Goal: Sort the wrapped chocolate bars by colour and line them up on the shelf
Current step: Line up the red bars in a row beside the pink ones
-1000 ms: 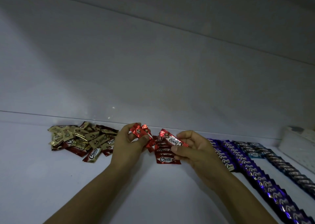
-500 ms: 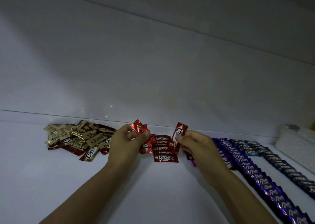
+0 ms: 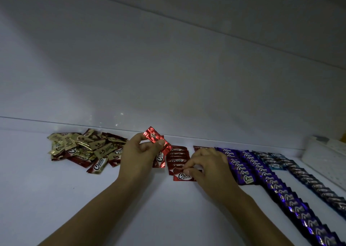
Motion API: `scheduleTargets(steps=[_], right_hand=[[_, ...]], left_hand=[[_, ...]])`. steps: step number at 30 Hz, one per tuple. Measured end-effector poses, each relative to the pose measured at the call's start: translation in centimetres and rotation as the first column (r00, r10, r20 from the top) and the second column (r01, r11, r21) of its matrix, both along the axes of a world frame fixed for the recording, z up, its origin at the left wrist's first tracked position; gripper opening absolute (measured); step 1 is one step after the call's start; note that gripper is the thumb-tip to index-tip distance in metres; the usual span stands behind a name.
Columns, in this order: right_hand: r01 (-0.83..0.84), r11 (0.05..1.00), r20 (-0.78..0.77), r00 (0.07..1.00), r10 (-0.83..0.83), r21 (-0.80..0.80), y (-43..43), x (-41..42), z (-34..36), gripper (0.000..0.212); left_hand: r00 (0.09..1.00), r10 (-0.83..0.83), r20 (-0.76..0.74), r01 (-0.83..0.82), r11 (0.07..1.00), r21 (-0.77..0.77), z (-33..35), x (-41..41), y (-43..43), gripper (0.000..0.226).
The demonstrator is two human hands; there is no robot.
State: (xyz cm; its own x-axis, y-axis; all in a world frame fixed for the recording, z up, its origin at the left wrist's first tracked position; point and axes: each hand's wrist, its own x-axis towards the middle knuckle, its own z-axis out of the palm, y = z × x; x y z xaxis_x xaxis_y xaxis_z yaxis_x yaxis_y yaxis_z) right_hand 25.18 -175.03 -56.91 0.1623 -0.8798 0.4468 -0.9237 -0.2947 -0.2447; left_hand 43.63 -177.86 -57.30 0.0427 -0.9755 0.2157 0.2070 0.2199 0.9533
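Note:
My left hand (image 3: 139, 155) holds up red wrapped bars (image 3: 156, 138) above the white shelf (image 3: 56, 199), pinched between thumb and fingers. My right hand (image 3: 206, 166) is down on the short row of red bars (image 3: 177, 158), its fingertips pinching a red bar (image 3: 178, 170) at the row's near end, just behind the front bar marked Choco. A loose pile of gold and red bars (image 3: 84, 150) lies to the left. Rows of purple bars (image 3: 262, 172) run to the right.
Farther right lie a short row of light blue bars (image 3: 271, 160) and a long row of dark blue bars (image 3: 318, 186). A white box (image 3: 325, 156) stands at the far right against the back wall.
My right hand has come down from holding a red bar upright and now sets it onto the red row. My left hand has risen a little with its red bars.

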Motion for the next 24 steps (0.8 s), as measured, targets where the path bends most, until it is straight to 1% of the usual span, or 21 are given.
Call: scheduleTargets(steps=[4, 10, 20, 22, 24], right_hand=[[0.005, 0.999, -0.018, 1.000, -0.006, -0.037, -0.4, 0.4, -0.3, 0.006], [0.008, 1.000, -0.061, 0.998, -0.009, -0.012, -0.8, 0.5, -0.6, 0.009], [0.000, 1.000, -0.002, 1.000, 0.000, 0.021, -0.7, 0.7, -1.0, 0.009], [0.011, 1.000, -0.005, 1.000, -0.011, 0.023, -0.8, 0.6, -1.2, 0.010], [0.019, 1.000, 0.010, 1.000, -0.019, 0.007, -0.7, 0.6, -1.3, 0.011]], left_hand=[[1.000, -0.018, 0.006, 0.019, 1.000, -0.018, 0.0, 0.0, 0.0, 0.009], [1.000, -0.028, 0.014, 0.028, 0.999, -0.026, 0.0, -0.1, 0.1, 0.009], [0.999, -0.029, 0.038, 0.031, 0.999, -0.034, 0.1, -0.2, 0.3, 0.009], [0.998, -0.040, 0.048, 0.042, 0.998, -0.040, 0.1, -0.2, 0.4, 0.012], [0.995, -0.045, 0.091, 0.052, 0.996, -0.079, -0.1, -0.4, 0.5, 0.021]])
